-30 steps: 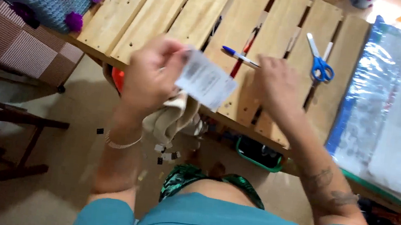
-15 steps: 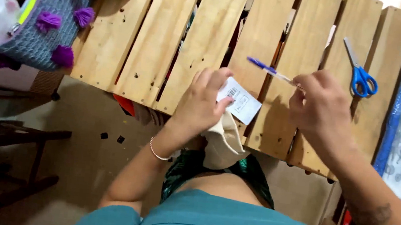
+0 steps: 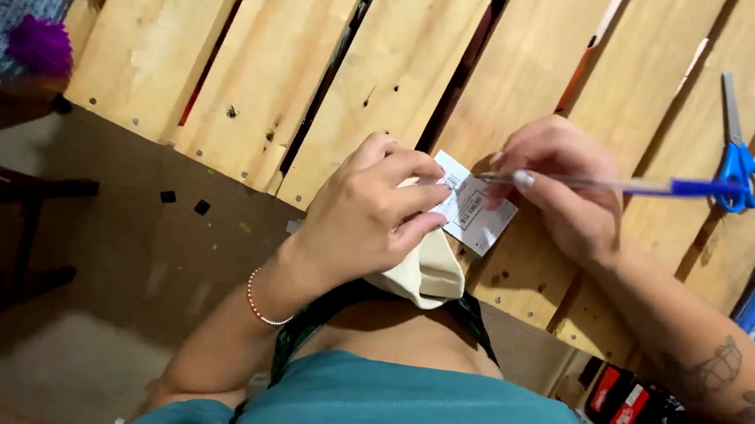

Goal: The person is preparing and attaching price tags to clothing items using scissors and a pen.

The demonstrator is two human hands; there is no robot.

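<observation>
Left hand (image 3: 368,216) pinned the white tag (image 3: 472,215) and cream cloth (image 3: 423,269) to the bench (image 3: 394,62). Right hand (image 3: 555,190) gripped the pen (image 3: 608,182), tip at the tag. Best pressed flat for clean strokes.

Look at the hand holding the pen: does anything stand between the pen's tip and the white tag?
Nothing visible does. The right hand holds the pen with its tip right at the white tag, which the left hand pins on the wooden table.

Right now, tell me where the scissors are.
In the head view, the blue-handled scissors lie on the wooden slat table at the far right, just beyond the pen held in the right hand.
</observation>
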